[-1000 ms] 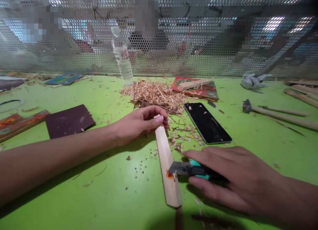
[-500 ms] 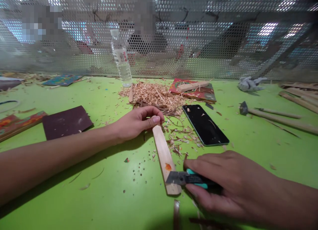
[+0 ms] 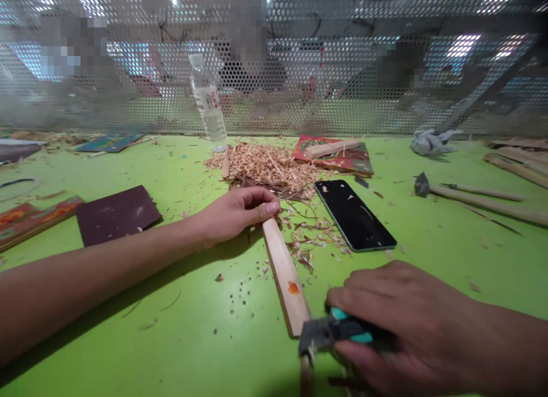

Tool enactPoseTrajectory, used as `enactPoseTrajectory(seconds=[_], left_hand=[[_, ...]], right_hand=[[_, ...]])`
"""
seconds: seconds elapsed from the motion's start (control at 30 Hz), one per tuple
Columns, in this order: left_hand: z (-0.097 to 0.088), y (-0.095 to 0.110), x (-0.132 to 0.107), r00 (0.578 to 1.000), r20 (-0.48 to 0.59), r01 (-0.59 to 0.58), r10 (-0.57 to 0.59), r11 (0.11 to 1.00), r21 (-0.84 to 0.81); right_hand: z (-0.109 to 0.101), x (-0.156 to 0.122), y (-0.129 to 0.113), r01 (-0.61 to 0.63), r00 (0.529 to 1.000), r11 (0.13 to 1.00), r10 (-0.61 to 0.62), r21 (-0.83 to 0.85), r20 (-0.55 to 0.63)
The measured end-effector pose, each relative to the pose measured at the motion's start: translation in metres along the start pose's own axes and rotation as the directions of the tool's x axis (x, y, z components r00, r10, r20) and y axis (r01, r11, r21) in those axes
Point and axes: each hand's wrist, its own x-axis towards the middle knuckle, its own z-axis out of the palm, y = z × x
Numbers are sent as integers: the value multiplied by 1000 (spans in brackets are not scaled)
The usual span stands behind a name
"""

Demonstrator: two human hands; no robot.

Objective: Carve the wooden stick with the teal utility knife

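Note:
A flat pale wooden stick [image 3: 283,271] lies on the green table [image 3: 192,340], with a small orange paint spot near its near end. My left hand [image 3: 233,213] pinches the stick's far end. My right hand [image 3: 402,323] grips a teal-handled utility knife [image 3: 331,332], whose blade sits at the stick's near end. A thin shaving lies just below the blade.
A pile of wood shavings [image 3: 268,165] lies behind the left hand, a black phone [image 3: 353,213] to its right. Dark sandpaper [image 3: 117,214] lies at left, a water bottle [image 3: 208,103] at the mesh wall, painted boards [image 3: 338,155] and wooden sticks [image 3: 488,203] at right.
My right hand drew the knife along the stick toward me, from past the orange spot to the near end. My left hand held the far end still.

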Motion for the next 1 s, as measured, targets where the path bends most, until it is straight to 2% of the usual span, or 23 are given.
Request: enactPoseTrajectory(seconds=[0.13, 0.4, 0.7, 0.9, 1.0], left_hand=[[1, -1, 0, 1000, 19, -25, 24, 999, 46], [1, 2, 0, 999, 40, -28, 25, 997, 68], [-1, 1, 0, 999, 44, -7, 6, 1000, 30], [-1, 4, 0, 999, 51, -2, -1, 998, 65], [-1, 2, 1, 999, 39, -15, 11, 995, 95]], right_hand=[[1, 4, 6, -74, 997, 997, 75, -25, 6], [-3, 7, 7, -61, 990, 998, 58, 17, 131], [-6, 11, 13, 39, 986, 999, -37, -6, 164], [-5, 5, 14, 158, 969, 987, -159, 21, 190], [-5, 4, 13, 127, 982, 992, -130, 27, 138]])
